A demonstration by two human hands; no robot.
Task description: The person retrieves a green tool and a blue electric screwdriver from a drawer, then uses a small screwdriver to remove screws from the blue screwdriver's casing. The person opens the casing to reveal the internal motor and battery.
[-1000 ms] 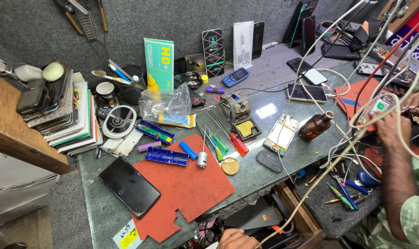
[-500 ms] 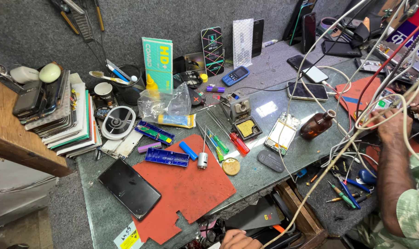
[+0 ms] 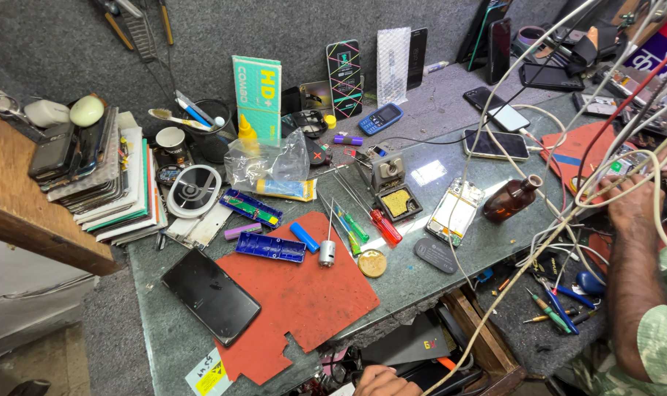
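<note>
Deep in a tangle of white cables [image 3: 568,213], at the right end of the worktop [image 3: 421,275]: the right hand [image 3: 630,209]. Fingers hidden behind the loops, so cannot tell if the grip is closed on a cable or loose. Low at the bottom edge, only the knuckles showing: the left hand [image 3: 381,381], just beside a dark box [image 3: 407,345] under the worktop. Cannot tell its grip either.

Just left of the cables, a brown bottle [image 3: 511,198] lying on its side. Next to that, an open phone [image 3: 456,211] with its insides showing. Farther left, screwdrivers [image 3: 381,224] and a big red mat [image 3: 304,293].

Best to go slow here, probably. Hold one cable at a time, close to its end. Pull gently and watch the loops, since a caught loop could roll the bottle or drag the open phone. Keep the arm lifted off the small tools in the drawer [image 3: 487,345].
</note>
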